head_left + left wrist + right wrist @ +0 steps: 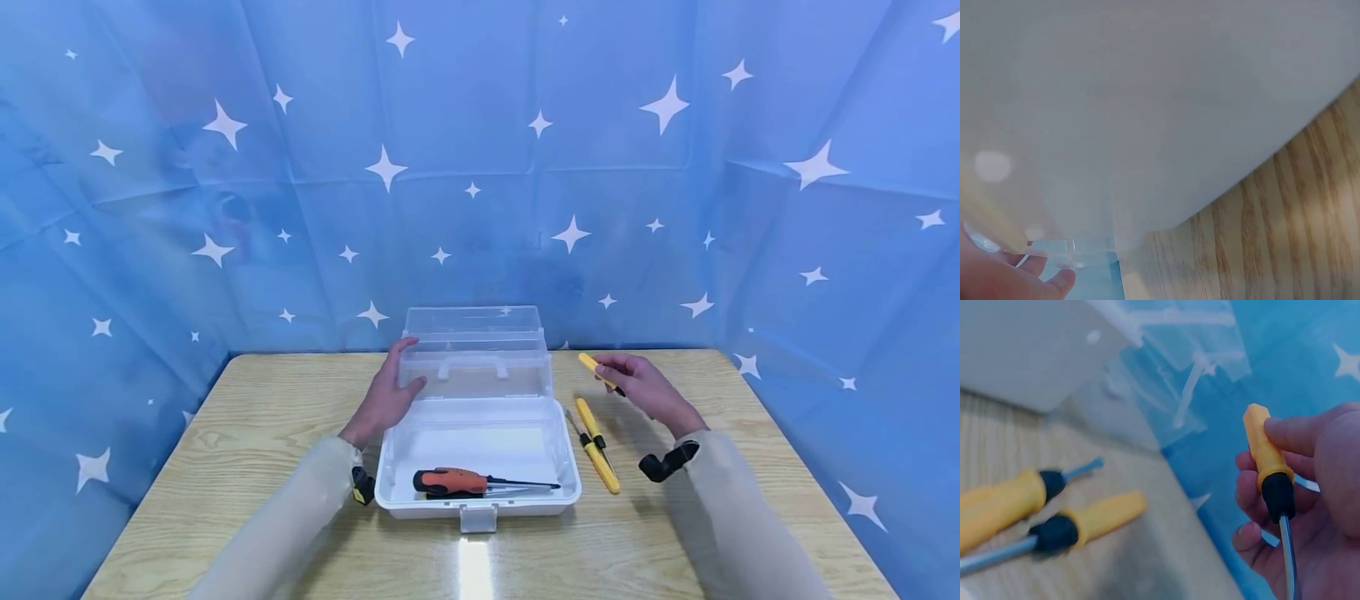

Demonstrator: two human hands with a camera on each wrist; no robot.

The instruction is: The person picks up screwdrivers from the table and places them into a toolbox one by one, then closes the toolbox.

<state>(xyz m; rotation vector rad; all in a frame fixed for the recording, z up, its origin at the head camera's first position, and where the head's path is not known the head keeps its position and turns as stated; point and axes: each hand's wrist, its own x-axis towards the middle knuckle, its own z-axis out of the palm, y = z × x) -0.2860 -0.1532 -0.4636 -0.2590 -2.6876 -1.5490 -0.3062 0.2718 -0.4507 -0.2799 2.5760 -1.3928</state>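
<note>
My left hand [384,402] is at the left side of a white toolbox [480,437], holding the edge of its raised clear lid [476,371] between thumb and fingers. A pale wall of the box [1147,125] fills most of the left wrist view. On the right, my right hand [643,388] pinches a screwdriver [1266,447] by its yellow handle, its metal shaft pointing down past the palm. Two more yellow-handled screwdrivers [602,467] lie crossed on the table beside the box. Inside the box, near its front wall, rests an orange-and-black screwdriver [453,481].
The wooden table [247,450] carries all of this, with a blue star-patterned curtain [480,117] hanging behind and along both sides. A clear latch [478,520] sticks out at the box front. Another tool shows partly beneath the orange screwdriver.
</note>
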